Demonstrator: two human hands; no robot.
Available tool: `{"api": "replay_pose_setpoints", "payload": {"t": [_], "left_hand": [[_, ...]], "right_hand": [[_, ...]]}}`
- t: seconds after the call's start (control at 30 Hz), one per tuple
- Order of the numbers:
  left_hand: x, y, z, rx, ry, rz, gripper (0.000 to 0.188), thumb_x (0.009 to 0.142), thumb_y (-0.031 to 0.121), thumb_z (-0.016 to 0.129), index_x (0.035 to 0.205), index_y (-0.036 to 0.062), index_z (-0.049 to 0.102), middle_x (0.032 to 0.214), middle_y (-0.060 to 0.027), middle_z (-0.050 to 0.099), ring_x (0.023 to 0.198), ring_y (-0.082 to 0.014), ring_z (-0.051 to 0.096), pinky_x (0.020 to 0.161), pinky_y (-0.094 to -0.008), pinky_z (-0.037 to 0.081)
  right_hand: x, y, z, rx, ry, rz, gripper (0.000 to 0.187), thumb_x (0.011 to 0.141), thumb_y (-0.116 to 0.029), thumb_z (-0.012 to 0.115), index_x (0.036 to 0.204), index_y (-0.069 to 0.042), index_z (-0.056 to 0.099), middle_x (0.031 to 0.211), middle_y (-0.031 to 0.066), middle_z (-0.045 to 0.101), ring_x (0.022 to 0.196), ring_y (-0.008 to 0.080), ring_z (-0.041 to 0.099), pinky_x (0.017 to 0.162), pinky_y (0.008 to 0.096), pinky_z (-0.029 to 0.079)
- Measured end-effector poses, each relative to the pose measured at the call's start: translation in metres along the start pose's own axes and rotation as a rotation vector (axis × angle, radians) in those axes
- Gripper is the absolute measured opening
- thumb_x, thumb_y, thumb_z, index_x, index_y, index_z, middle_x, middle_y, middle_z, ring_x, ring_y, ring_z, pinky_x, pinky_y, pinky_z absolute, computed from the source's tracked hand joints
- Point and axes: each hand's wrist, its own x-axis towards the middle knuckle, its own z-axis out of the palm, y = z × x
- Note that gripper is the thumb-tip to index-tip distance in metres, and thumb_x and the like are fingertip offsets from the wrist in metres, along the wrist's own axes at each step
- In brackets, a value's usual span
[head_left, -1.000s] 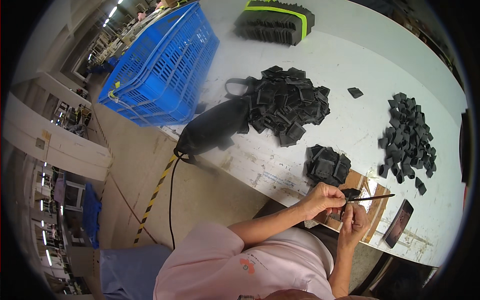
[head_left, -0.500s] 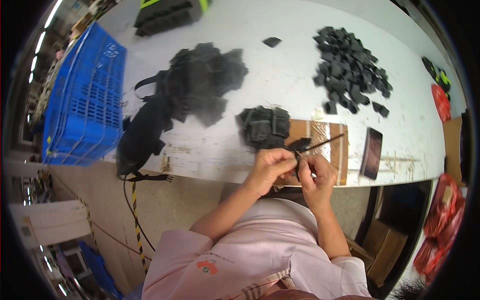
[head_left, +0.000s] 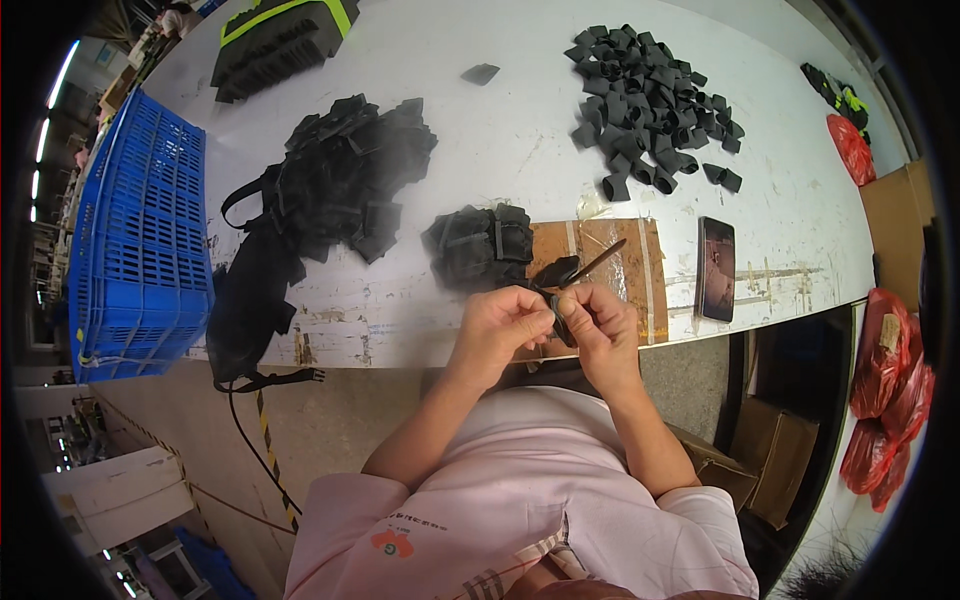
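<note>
Both hands meet at the front edge of the table, over a flat piece of cardboard [head_left: 640, 290]. My right hand [head_left: 605, 325] is closed on a small black fabric piece [head_left: 563, 325], gripped between thumb and fingers. Against its left side, the thumb and fingertips of my left hand [head_left: 505, 325] are pinched together; whether they hold a part of it is too small to make out. Just beyond the fingers lies another black scrap [head_left: 557, 272]. A thin dark stick-like tool [head_left: 602, 260] slants up and right from there, its lower end hidden near the hands.
Left of the cardboard sits a stack of black fabric pieces [head_left: 480, 245]. Farther left are a larger black pile [head_left: 345, 170] and a blue crate [head_left: 145, 235]. Many black loops [head_left: 650, 110] lie at the far right. A phone [head_left: 716, 268] rests right of the cardboard.
The whole view has shifted, so the table's things appear farther left. Both hands stay together at the black fabric piece, with fingers slightly repositioned.
</note>
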Motion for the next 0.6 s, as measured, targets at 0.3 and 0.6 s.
{"api": "replay_pose_setpoints", "payload": {"t": [0.3,0.6], "left_hand": [[-0.004,0.008,0.007,0.027,0.083,0.031,0.007,0.080,0.004,0.058,0.083,-0.0025,0.057,0.070,-0.0037,0.057,0.062,-0.0065,0.053,0.054,-0.0190,0.044],[0.001,0.003,-0.002,0.098,0.053,0.054,0.007,0.082,0.004,0.056,0.083,-0.0027,0.057,0.070,-0.0055,0.059,0.060,-0.0081,0.056,0.055,-0.0196,0.046]], "right_hand": [[0.000,0.005,0.003,-0.364,0.085,-0.325,0.005,0.078,-0.003,0.057,0.074,-0.001,0.055,0.062,0.0068,0.053,0.052,0.0155,0.050,0.048,0.0261,0.039],[0.002,0.009,0.002,-0.233,0.012,-0.168,0.006,0.079,-0.004,0.056,0.075,0.000,0.054,0.060,0.0058,0.050,0.052,0.0131,0.046,0.048,0.0252,0.038]]}}
